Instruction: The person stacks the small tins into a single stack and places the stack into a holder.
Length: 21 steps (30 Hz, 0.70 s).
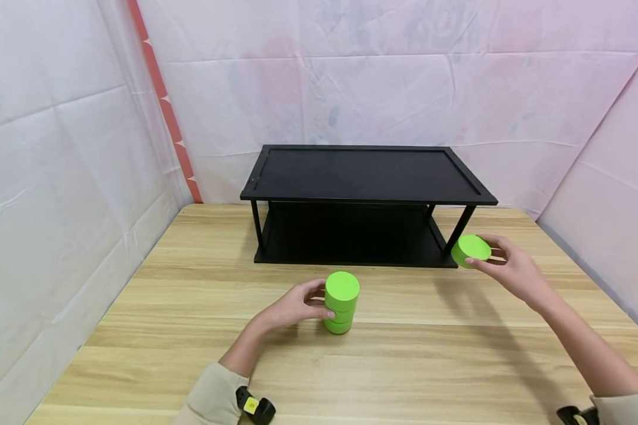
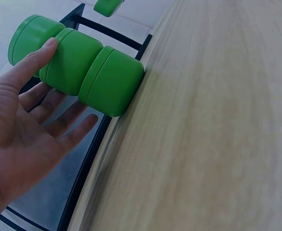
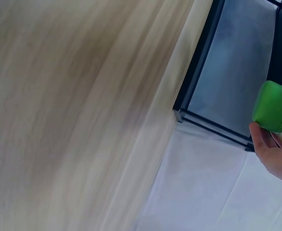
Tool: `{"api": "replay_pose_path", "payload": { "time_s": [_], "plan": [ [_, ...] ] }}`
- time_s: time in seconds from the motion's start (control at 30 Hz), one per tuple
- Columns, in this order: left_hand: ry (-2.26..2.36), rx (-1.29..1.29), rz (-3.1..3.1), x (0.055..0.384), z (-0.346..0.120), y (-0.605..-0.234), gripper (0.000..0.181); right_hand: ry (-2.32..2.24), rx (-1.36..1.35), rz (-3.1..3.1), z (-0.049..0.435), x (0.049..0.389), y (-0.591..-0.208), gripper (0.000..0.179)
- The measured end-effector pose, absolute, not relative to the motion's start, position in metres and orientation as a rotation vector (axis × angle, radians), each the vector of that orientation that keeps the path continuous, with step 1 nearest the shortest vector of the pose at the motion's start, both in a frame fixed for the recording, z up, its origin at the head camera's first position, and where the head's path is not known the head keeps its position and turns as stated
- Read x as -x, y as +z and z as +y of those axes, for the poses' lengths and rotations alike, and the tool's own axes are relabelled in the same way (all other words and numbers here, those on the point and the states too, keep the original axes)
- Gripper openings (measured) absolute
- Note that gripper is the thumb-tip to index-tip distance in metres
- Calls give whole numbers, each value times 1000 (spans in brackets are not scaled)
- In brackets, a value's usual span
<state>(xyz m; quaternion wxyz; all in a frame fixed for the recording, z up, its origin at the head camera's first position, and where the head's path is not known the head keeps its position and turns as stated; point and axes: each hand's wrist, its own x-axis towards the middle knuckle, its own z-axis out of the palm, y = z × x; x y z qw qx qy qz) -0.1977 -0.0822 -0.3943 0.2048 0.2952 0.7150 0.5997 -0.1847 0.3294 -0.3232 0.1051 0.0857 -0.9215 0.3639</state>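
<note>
Three round green lidded containers [image 1: 342, 302] stand stacked in a column on the table, in front of the shelf. From the left side, my left hand [image 1: 291, 304] holds this stack between thumb and fingers. In the left wrist view the thumb lies against the middle container [image 2: 75, 62], and the other fingers spread along the far side. My right hand [image 1: 514, 273] grips another green container [image 1: 471, 250] by its side, raised above the table near the shelf's front right post. Part of this hand [image 3: 278, 159] is cut off by the edge of the right wrist view.
A black two-tier shelf [image 1: 358, 172] stands at the back of the wooden table [image 1: 191, 330], its tiers joined by corner posts. Whitish sheets [image 1: 383, 100] hang behind and on both sides, one with a red strip [image 1: 162, 94] at the left.
</note>
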Motion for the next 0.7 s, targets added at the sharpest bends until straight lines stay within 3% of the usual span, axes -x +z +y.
{"api": "replay_pose_path", "payload": {
  "time_s": [0.7],
  "plan": [
    [1696, -801, 1971, 197, -83, -393, 62, 1227, -377, -2685, 296, 185, -320, 58]
  ]
}}
